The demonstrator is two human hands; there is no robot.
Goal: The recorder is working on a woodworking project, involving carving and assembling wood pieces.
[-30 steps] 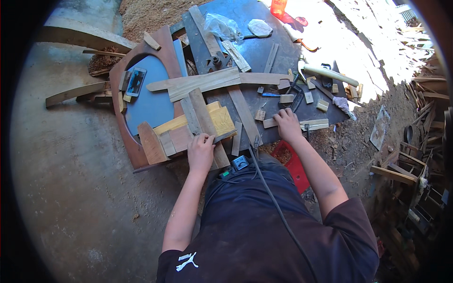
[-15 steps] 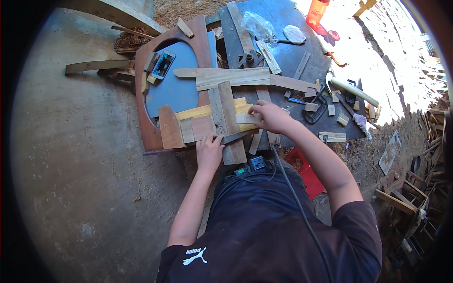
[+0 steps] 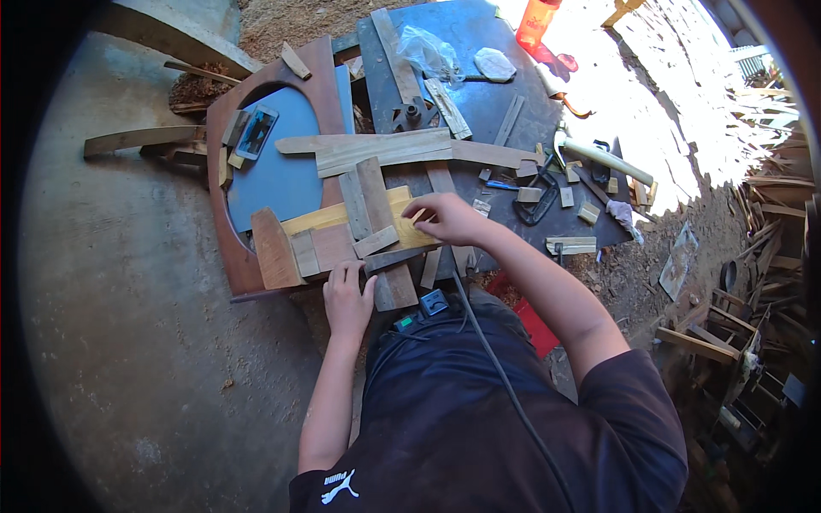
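My left hand rests its fingers at the near edge of the stacked wood pieces, beside the left end of a dark wooden strip; the fingers are apart. My right hand, fingers loosely curved and open, is over a yellow board. A short pale piece lies across the foot of two upright brown and grey boards. To the left are a pinkish block and a tapered reddish board. A longer pale plank assembly lies crosswise beyond.
The dark worktop holds a hammer, black clamp, plastic bag, orange bottle and several offcuts. A phone lies inside an oval-cut brown frame. A cable crosses my body; scrap wood is piled right.
My right hand moved left from the worktop with a short piece, which now lies on the boards, released; the hand opened. My left hand shifted slightly left and down off the dark strip.
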